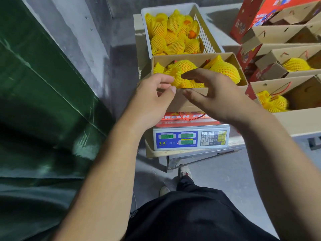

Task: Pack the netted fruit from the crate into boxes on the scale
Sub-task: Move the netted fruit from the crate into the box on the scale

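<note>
A white plastic crate (208, 40) at the back holds several fruits in yellow foam nets (173, 39). In front of it an open cardboard box (194, 57) stands on the digital scale (191, 138) and holds netted fruit (224, 69). My left hand (152, 100) is at the box's near left edge, its fingers curled with thumb and fingertips close together beside a netted fruit (185, 66); what it pinches is unclear. My right hand (213, 94) hovers over the box's near edge with fingers spread and relaxed, holding nothing.
Several open cardboard boxes (295, 87) with red printed sides stand at the right, some with netted fruit inside. A dark green wall or panel (43, 84) fills the left. The scale sits on a small stand; my legs and shoes show below.
</note>
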A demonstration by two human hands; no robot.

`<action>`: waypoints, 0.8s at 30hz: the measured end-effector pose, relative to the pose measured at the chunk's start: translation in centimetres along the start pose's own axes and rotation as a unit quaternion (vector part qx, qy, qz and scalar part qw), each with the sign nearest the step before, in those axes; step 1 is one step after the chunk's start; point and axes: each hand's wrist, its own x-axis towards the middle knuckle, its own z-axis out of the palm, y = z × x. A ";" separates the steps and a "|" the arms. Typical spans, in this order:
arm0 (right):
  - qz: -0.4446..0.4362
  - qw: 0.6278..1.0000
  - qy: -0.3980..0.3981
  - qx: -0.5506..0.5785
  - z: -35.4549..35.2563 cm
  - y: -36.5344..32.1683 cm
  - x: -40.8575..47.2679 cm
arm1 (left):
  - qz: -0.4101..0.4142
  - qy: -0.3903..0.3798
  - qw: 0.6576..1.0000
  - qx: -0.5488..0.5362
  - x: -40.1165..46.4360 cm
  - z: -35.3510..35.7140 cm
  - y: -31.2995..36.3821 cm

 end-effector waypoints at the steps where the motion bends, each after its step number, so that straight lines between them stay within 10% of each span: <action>1: -0.001 1.000 -0.004 0.004 0.0 0.0 0.0 | 0.000 0.001 1.000 -0.001 0.0 0.0 0.0; 15: 0.116 0.983 0.119 -0.077 -2.2 5.6 2.5 | 0.003 0.009 1.000 -0.018 0.8 0.5 -0.5; 19: 0.278 0.940 -0.013 -0.197 -3.3 9.9 5.6 | -0.003 0.015 1.000 -0.022 1.9 1.0 -0.6; 24: 0.227 0.923 -0.073 -0.301 -2.9 11.7 6.8 | -0.033 0.078 0.990 0.110 5.4 1.8 0.2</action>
